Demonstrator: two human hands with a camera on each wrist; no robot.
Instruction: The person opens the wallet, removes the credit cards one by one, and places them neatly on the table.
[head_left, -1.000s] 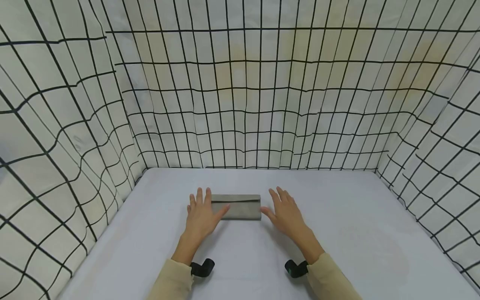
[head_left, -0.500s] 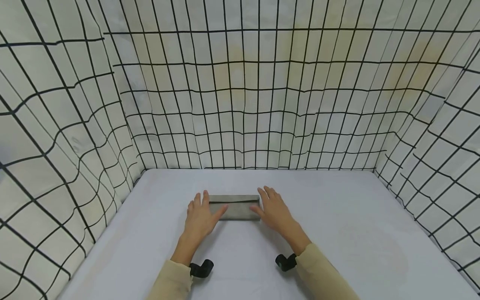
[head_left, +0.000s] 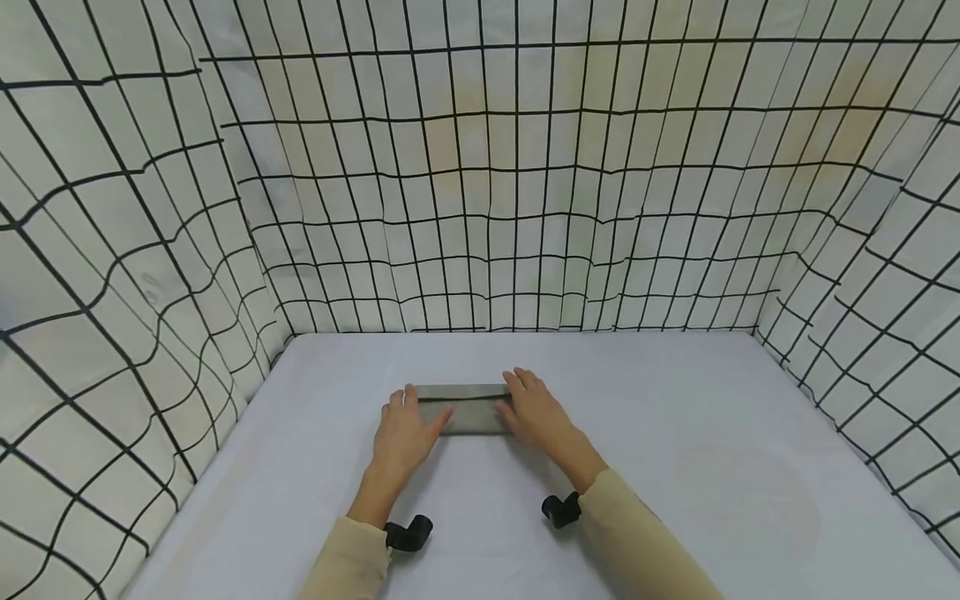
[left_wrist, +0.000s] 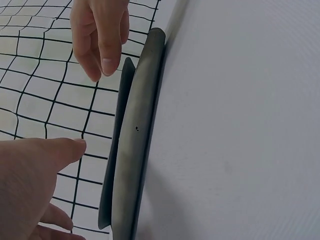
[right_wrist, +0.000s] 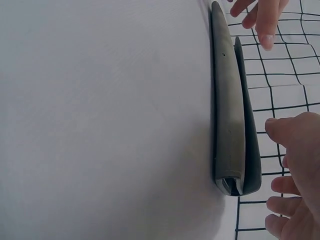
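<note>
A long grey case with a flap, shaped like a glasses case [head_left: 471, 417], lies on the white table in the head view. Its flap [head_left: 459, 391] runs along the far side and stands slightly lifted, as the left wrist view shows of the case [left_wrist: 132, 125]. Over the left end is my left hand [head_left: 399, 437], fingers extended and thumb spread. My right hand [head_left: 542, 417] is over the right end, its thumb near the front face. In the right wrist view, a gap shows between the right thumb [right_wrist: 281, 129] and the case [right_wrist: 230, 115]. Neither hand visibly grips it.
The white tabletop [head_left: 660, 467] extends around the case. White walls with a black grid [head_left: 517, 192] rise at the back and both sides. Each wrist carries a small black camera mount, one on the left [head_left: 409, 533] and one on the right [head_left: 561, 510].
My right hand has moved left, from beside the case to over its right end. My left hand stays at the left end with little movement. The case stays put.
</note>
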